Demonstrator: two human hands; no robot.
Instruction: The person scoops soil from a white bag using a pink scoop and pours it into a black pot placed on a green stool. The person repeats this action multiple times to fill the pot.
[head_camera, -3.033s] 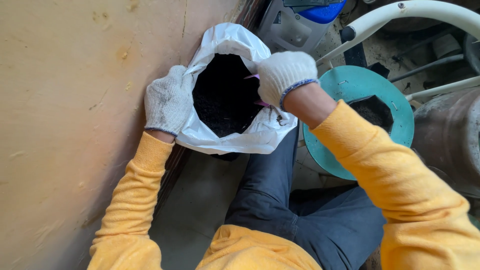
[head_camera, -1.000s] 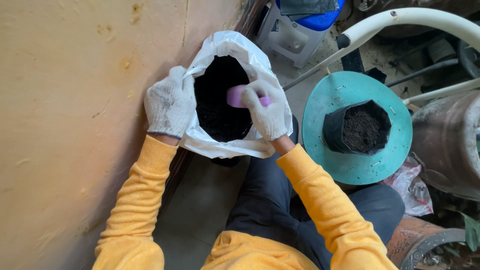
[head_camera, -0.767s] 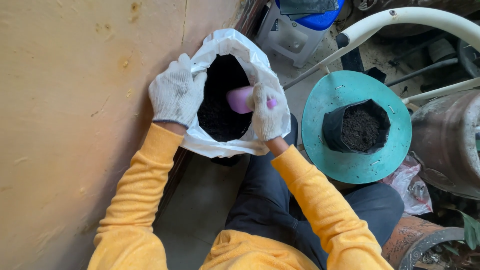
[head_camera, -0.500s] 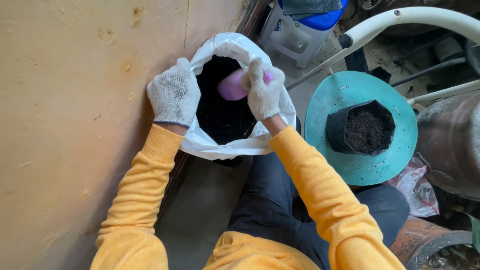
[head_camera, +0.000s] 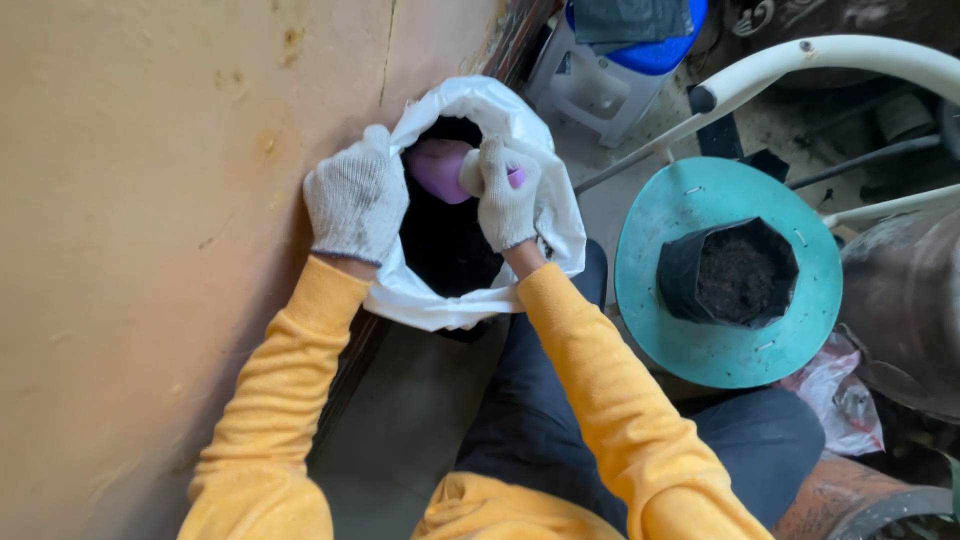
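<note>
A white sack (head_camera: 560, 215) with dark soil inside stands open between my knees. My left hand (head_camera: 355, 200), in a knitted white glove, grips the sack's left rim. My right hand (head_camera: 505, 195), gloved too, holds a purple scoop (head_camera: 440, 165) by its handle, with the bowl inside the sack's mouth near the far rim. To the right, a black grow bag (head_camera: 735, 275) filled with soil sits on a round teal stool top (head_camera: 720, 355).
A tan wall (head_camera: 150, 200) runs along the left. A white and blue container (head_camera: 615, 70) stands behind the sack. A white curved pipe (head_camera: 830, 60) crosses the upper right. A grey drum (head_camera: 905, 320) and a crumpled plastic bag (head_camera: 835, 395) lie at right.
My right hand came back from the stool side into the sack with the purple scoop, then moved it toward the far rim. My left hand kept hold of the sack's rim.
</note>
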